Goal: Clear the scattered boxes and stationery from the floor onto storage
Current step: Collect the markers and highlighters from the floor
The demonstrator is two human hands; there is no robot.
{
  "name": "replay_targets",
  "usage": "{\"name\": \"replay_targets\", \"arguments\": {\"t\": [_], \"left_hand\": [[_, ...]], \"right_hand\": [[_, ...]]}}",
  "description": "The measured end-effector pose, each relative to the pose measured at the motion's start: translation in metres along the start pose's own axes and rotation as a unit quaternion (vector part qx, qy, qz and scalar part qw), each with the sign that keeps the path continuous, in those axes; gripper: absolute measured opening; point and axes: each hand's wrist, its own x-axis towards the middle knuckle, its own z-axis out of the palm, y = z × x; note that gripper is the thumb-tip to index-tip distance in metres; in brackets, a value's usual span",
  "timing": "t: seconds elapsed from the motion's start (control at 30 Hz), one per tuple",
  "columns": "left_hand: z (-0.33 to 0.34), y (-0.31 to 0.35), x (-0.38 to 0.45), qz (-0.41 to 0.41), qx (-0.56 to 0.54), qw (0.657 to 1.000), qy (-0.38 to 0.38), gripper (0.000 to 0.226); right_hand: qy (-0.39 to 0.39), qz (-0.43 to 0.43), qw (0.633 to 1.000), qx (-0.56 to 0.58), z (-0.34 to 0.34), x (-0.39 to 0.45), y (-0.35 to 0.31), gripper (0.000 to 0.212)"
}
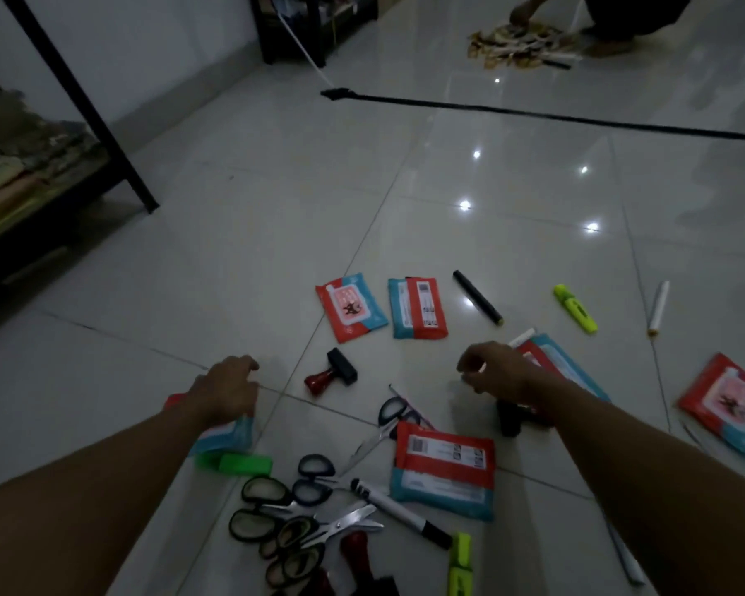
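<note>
Red-and-blue packets lie scattered on the tiled floor: two side by side (pixel 350 306) (pixel 418 308), one near me (pixel 444 475), one far right (pixel 725 402). My left hand (pixel 226 387) hovers, fingers loosely curled, over another packet (pixel 224 438) and holds nothing. My right hand (pixel 497 372) hangs above a further packet (pixel 564 363) and a black object (pixel 510 417), fingers curled and empty. Several scissors (pixel 284 522), a rubber stamp (pixel 332 372), a black marker (pixel 477 297), a white marker (pixel 401 514) and yellow highlighters (pixel 576 308) (pixel 460 565) lie around.
A dark shelf unit (pixel 39 174) with stacked cloth stands at the left. A black rack (pixel 302 32) is at the back. A black strip (pixel 555 118) crosses the floor. Another person crouches at the top right over a pile of items (pixel 521 43). A green object (pixel 239 463) and white pens (pixel 658 307) lie nearby.
</note>
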Motion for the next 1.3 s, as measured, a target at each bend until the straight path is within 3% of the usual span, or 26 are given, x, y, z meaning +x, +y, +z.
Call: {"name": "replay_targets", "arguments": {"t": [0.1,0.17,0.27,0.33,0.53,0.6,0.73,0.97,1.1,1.3], "left_hand": [[0.016,-0.021,-0.009,-0.016,0.128,0.99,-0.064,0.054],[0.017,-0.031,-0.006,-0.024,0.13,0.987,-0.087,0.053],[0.008,-0.035,-0.002,-0.025,0.075,0.995,-0.064,0.049],[0.005,-0.037,0.002,-0.021,0.079,0.995,-0.051,0.06],[0.007,-0.047,0.016,-0.032,0.233,0.964,-0.128,0.112],[0.012,-0.049,0.018,-0.031,0.253,0.959,-0.128,0.118],[0.023,-0.054,0.022,-0.011,0.261,0.96,-0.098,0.113],[0.018,-0.059,0.02,-0.025,0.269,0.961,-0.065,0.106],[0.01,-0.061,0.013,-0.038,0.219,0.973,-0.062,0.091],[-0.002,-0.062,0.003,-0.018,0.148,0.988,-0.044,0.048]], "right_hand": [[-0.159,0.012,0.986,-0.054,0.015,0.004,-0.005,0.028],[-0.217,0.036,0.973,-0.072,0.016,0.009,-0.007,0.036],[-0.242,0.032,0.965,-0.094,0.022,0.011,-0.016,0.051],[-0.265,0.041,0.959,-0.09,0.032,0.008,-0.022,0.058],[-0.239,0.054,0.959,-0.14,0.041,0.008,-0.021,0.066],[-0.25,0.064,0.957,-0.13,0.039,0.005,-0.016,0.059],[-0.323,0.078,0.939,-0.085,0.037,-0.009,-0.001,0.042],[-0.335,0.154,0.928,0.055,0.024,-0.017,0.004,0.032],[-0.302,0.156,0.937,0.08,0.016,-0.02,0.003,0.028],[-0.18,0.131,0.974,0.036,0.001,-0.027,-0.007,0.031]]}}
